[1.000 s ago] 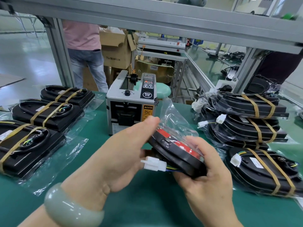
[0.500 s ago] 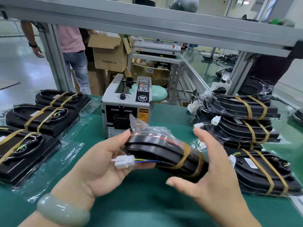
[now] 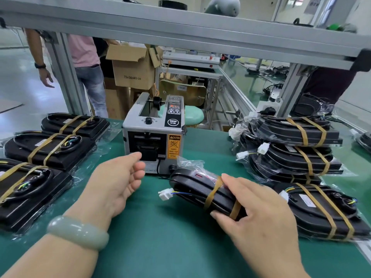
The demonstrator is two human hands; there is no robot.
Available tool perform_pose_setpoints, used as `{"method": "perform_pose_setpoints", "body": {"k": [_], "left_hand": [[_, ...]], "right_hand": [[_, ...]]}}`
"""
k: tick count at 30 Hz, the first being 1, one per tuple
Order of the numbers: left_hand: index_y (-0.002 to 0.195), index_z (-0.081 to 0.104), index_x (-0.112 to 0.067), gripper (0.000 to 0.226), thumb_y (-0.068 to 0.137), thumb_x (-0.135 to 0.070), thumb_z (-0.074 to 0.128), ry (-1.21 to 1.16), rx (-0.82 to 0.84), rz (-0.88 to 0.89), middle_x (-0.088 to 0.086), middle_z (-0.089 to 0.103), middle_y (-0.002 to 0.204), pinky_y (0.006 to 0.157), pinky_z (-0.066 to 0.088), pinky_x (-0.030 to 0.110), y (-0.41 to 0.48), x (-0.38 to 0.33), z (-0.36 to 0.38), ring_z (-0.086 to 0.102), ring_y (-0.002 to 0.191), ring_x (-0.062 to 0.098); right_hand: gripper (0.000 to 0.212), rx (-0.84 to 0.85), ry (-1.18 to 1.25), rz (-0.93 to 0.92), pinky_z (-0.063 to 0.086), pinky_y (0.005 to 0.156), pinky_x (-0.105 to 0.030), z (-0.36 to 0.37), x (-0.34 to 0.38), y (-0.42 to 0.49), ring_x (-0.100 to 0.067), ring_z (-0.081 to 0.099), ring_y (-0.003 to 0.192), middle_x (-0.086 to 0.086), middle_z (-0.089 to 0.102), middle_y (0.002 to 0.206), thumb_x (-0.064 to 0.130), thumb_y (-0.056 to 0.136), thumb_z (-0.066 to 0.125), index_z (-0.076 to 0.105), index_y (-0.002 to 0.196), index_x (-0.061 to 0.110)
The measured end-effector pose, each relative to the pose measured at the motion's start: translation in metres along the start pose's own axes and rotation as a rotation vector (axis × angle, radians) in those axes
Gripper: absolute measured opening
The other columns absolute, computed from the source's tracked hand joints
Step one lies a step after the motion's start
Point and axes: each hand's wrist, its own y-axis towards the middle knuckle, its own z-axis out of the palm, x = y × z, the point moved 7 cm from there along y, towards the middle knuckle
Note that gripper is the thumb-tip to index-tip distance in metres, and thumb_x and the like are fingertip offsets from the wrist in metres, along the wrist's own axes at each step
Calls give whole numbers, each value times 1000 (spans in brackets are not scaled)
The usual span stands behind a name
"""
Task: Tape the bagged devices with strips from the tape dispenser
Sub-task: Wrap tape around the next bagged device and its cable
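Right hand [image 3: 259, 213] has the bagged device [image 3: 192, 185] by its right end, fingers draped over the top and thumb hooked on the near edge, so a proper wrap-around grip. The device sits roughly mid tabletop [image 3: 170, 247], just in front and a bit right of the tape dispenser [image 3: 154, 137], tilted w/ its left end higher. Can't tell if any part touches the green mat. It's got two tan tape strips [image 3: 213, 189] round it next to the fingers, and a white connector [image 3: 165, 194] on coloured wires sticks out the left side.

Left hand [image 3: 118, 177] holds nothing: palm turned to the right, fingers loose and slightly bent, fingertips right by the dispenser's front slot but not touching afaict. Pale green bangle [image 3: 78, 231] on that wrist.

The dispenser stands at the middle of the far edge, orange caution label on the front.

Along the left edge are three taped devices [image 3: 50, 149] lying flat in their bags in a row. By the right edge there's a pile of taped ones [image 3: 291, 145], w/ one more [image 3: 321, 209] flat in front of it.

Behind the tabletop: an alu frame [image 3: 180, 31], a cardboard box [image 3: 132, 71], and a person in a pink shirt [image 3: 84, 51].
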Motion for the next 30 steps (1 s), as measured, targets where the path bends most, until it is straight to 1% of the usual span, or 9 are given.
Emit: {"method": "perform_pose_setpoints", "body": {"k": [2,4,14,16,19,21,24,27,30], "left_hand": [[80,63,-17,11,89,-22,66,-23,-10,-17,-7,63,50,35,39,11,4,-6,2,52,37,0],[76,62,-17,14,89,-21,66,-40,-8,-51,-7,60,47,35,38,11,8,-8,7,50,35,0],[74,57,-14,20,94,-18,57,-63,-2,-144,-7,54,39,34,36,8,16,-13,28,45,28,-1],[73,57,-14,21,93,-19,58,-41,-28,-141,-6,55,42,33,35,8,19,-13,28,44,28,-1],[74,57,-13,19,92,-19,60,-19,-94,-113,-2,58,60,33,35,8,22,-16,27,45,28,-1],[77,58,-14,14,90,-18,61,-15,-131,-89,0,59,65,33,36,9,25,-17,26,48,35,2],[88,59,-12,8,89,-18,63,-13,-197,-53,2,62,68,33,36,9,29,-16,25,52,48,5],[98,59,-10,12,89,-18,62,-18,-255,-36,1,62,69,31,34,9,31,-13,25,53,52,4],[86,58,-10,8,90,-17,59,-41,-224,-34,0,60,68,32,34,9,25,-14,27,50,51,4]], "right_hand": [[76,6,-10,-1,54,70,-37,1,2,0,-27,65,70,2,72,97,27,34,97,74,106,17],[77,14,-16,-17,54,68,-37,2,4,1,-27,65,68,2,72,97,27,33,96,74,105,17],[77,29,-40,-20,55,67,-36,4,8,0,-26,64,67,1,72,96,28,30,96,75,104,17],[77,26,-35,-17,55,66,-37,3,8,-1,-27,64,67,1,72,96,27,31,96,74,104,16],[75,22,-23,-18,55,66,-39,3,8,-1,-27,64,67,1,72,97,27,33,96,74,104,16],[75,21,-18,-19,55,66,-39,3,8,-1,-28,64,67,0,72,97,26,34,96,74,104,16],[75,23,-17,-15,55,65,-39,3,8,-2,-28,64,67,0,72,96,26,33,96,74,104,16],[75,24,-17,-16,55,65,-40,3,9,-2,-28,64,67,0,72,97,26,33,96,74,104,16],[75,21,-17,-18,55,65,-40,3,9,-2,-28,64,67,1,72,96,26,33,96,74,104,16]]}}
